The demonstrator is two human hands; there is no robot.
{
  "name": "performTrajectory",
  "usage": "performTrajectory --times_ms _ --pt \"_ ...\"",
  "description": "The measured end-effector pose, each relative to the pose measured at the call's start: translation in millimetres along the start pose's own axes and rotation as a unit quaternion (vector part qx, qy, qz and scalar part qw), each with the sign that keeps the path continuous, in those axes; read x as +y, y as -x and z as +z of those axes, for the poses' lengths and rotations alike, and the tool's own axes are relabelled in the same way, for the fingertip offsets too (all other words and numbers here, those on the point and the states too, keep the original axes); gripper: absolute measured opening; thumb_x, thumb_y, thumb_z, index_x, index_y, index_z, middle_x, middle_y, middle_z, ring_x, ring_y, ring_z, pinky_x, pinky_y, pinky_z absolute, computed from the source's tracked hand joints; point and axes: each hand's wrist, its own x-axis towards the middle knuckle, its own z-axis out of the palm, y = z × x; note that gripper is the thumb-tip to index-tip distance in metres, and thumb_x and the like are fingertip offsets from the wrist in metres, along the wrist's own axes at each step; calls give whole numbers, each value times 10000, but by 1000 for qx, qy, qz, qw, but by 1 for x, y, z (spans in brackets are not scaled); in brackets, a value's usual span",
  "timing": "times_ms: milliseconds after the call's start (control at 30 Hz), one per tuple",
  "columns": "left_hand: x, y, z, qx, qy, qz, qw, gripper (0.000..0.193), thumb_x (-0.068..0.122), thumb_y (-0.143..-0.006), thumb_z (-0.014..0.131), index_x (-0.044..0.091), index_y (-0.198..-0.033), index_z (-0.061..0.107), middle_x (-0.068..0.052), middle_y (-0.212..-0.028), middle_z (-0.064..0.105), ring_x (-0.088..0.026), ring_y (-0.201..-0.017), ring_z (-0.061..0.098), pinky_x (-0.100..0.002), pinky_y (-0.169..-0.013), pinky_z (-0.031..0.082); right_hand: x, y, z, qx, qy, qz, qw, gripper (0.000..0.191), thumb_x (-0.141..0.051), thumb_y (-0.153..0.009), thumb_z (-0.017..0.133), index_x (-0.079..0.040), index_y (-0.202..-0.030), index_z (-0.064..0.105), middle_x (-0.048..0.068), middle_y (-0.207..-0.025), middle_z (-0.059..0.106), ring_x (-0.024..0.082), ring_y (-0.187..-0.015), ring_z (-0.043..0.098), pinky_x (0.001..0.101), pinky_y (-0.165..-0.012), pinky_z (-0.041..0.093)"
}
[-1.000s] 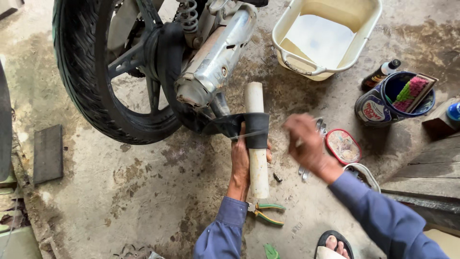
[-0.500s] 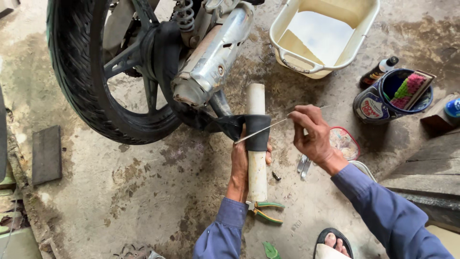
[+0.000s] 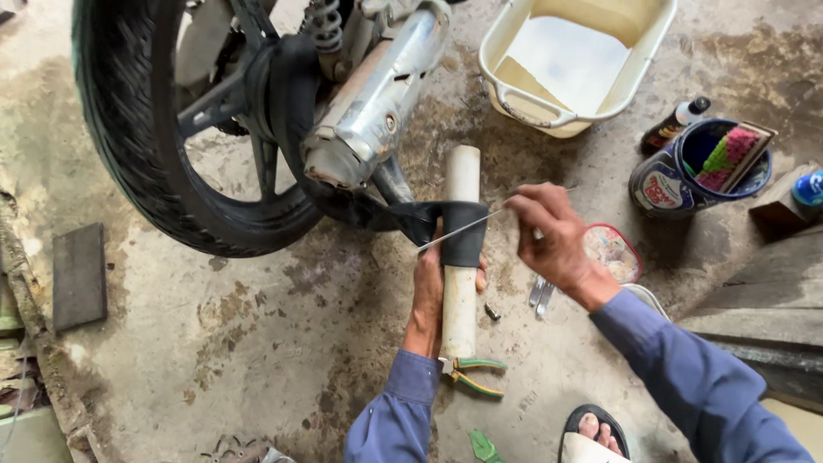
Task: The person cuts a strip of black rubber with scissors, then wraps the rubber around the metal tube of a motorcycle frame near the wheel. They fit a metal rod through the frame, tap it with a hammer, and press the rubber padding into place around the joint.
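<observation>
Stained concrete floor lay under a motorbike's back wheel, and a black inner tube from it was draped over a white pipe lying on the ground. His left hand was closed around the pipe just below the tube, and his right hand pinched a thin metal rod whose tip rested on the rubber. That rod could slip and jab the fingers close beneath it, or poke the tube, if the pipe rolled.
</observation>
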Motion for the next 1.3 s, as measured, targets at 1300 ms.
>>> performTrajectory --times_ms 1300 --pt "-7 -12 -8 90 -158 128 975 478 432 -1074 466 -30 -1070 590 -136 -626 669 -245 -455 669 -365 -442 584 -7 -19 -15 -34 62 -82 994 429 154 -751 642 -33 -1136 669 135 -1129 657 327 -1031 629 466 -919 503"
